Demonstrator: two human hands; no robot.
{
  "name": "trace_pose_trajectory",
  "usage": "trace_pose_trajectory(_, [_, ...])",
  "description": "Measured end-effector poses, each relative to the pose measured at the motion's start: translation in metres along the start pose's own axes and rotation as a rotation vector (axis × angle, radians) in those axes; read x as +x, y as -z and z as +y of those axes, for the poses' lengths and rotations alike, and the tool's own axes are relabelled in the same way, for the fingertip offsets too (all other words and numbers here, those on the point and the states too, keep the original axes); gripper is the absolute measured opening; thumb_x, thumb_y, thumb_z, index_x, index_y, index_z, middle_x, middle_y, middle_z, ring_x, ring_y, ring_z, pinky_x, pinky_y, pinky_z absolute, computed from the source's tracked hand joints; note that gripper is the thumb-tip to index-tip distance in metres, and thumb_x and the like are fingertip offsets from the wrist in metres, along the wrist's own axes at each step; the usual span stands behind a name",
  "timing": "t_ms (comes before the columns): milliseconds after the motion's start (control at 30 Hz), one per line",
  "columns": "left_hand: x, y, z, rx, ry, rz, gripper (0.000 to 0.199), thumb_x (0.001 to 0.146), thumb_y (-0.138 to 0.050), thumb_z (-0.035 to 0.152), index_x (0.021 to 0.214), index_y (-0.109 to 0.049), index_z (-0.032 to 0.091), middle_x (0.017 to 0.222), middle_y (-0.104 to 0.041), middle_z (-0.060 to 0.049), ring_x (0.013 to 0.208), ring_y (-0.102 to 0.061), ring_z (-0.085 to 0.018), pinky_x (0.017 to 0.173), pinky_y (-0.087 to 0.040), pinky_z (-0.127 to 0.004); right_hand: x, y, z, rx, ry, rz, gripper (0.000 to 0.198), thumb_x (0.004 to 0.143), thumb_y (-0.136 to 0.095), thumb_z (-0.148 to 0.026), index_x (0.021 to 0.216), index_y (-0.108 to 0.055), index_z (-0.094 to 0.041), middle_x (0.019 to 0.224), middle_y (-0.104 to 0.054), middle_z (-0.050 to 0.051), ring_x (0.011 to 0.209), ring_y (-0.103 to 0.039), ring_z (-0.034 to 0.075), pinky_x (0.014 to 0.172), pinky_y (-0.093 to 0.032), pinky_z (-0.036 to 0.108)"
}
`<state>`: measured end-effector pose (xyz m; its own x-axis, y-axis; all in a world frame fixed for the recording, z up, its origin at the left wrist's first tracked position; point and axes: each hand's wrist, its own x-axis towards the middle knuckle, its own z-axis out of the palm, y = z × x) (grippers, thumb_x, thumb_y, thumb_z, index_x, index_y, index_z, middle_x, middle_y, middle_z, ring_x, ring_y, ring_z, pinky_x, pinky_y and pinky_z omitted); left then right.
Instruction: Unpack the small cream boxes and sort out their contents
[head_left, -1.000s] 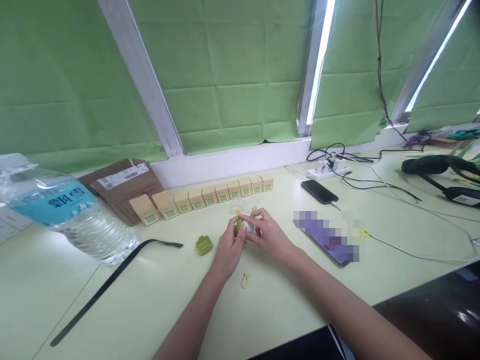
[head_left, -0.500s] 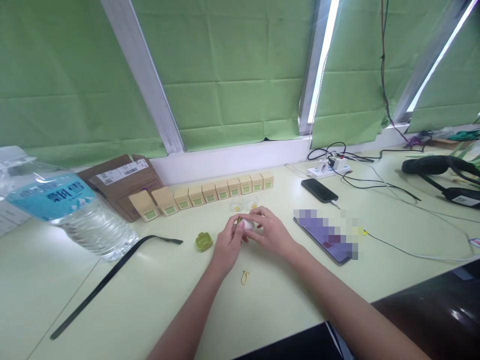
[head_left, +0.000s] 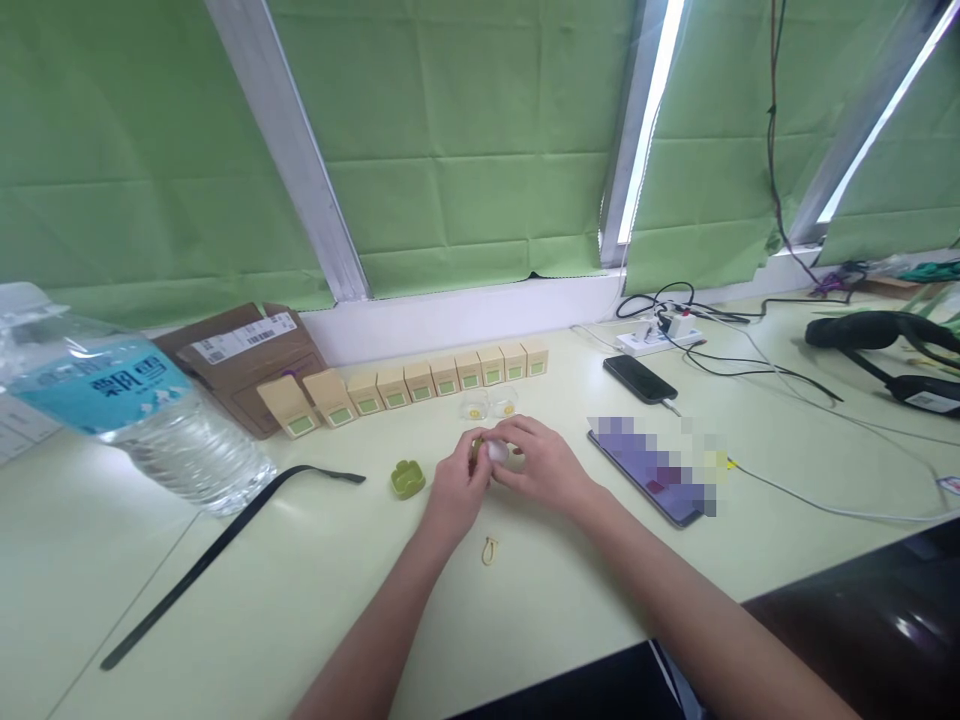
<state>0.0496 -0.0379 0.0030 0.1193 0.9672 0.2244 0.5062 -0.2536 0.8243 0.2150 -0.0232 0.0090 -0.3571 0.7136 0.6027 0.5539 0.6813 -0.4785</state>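
Both hands meet above the table around a small white rounded piece (head_left: pixel 498 452) with a green part (head_left: pixel 476 449) at its left side. My left hand (head_left: pixel 456 492) is closed, its thumb and fingers pinching the green side. From the right, my right hand (head_left: pixel 546 465) curls its fingers over the white side. Fingers cover much of the piece, so its kind cannot be made out. To the left lies a green flower-shaped case part (head_left: pixel 407 480). A small yellow loop (head_left: pixel 490 551) rests in front of the hands. Just behind them is a clear twin-cup case (head_left: pixel 474 409) with yellow marks.
A row of small tan boxes (head_left: pixel 420 381) stands along the back. At left are a water bottle (head_left: pixel 187 430), a cardboard box (head_left: pixel 240 360) and a black strap (head_left: pixel 225 545). To the right lie two phones (head_left: pixel 652 475), a power strip (head_left: pixel 652 341) with cables, and a black headset (head_left: pixel 885 335).
The fingers have shifted slightly around the white piece, and its green side shows a little more. The view has tilted a little. Things on the table stay in place.
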Motion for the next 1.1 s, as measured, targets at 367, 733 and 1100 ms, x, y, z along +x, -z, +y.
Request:
trace_pose_trajectory(367, [-0.001, 0.001, 0.001, 0.175, -0.064, 0.008, 0.030, 0.097, -0.039, 0.035, 0.118, -0.057, 0.023, 0.080, -0.068, -0.001, 0.068, -0.060, -0.018, 0.066, -0.041, -0.027, 0.001, 0.002, -0.009, -0.160, -0.009, -0.052, 0.027, 0.084, -0.067, -0.023, 0.110, -0.068, -0.021, 0.099, -0.071, 0.005, 0.085, -0.068, 0.019, 0.071, -0.052, 0.029])
trace_pose_trajectory(733, [-0.002, 0.000, 0.004, 0.189, -0.031, -0.028, 0.028, 0.097, -0.038, 0.036, 0.115, -0.057, 0.024, 0.083, -0.069, -0.001, 0.072, -0.061, -0.018, 0.067, -0.041, -0.027, 0.002, 0.004, -0.013, -0.203, -0.068, -0.111, 0.023, 0.082, -0.067, -0.025, 0.104, -0.066, -0.019, 0.100, -0.071, 0.006, 0.083, -0.068, 0.018, 0.066, -0.047, 0.027])
trace_pose_trajectory(1100, [-0.001, 0.002, 0.007, 0.167, 0.020, -0.013, 0.028, 0.095, -0.041, 0.038, 0.110, -0.061, 0.024, 0.075, -0.066, 0.002, 0.067, -0.059, -0.016, 0.065, -0.040, -0.026, 0.002, 0.003, -0.014, -0.159, -0.123, -0.087, 0.020, 0.080, -0.067, -0.023, 0.101, -0.066, -0.020, 0.101, -0.071, 0.005, 0.081, -0.068, 0.017, 0.065, -0.048, 0.027])
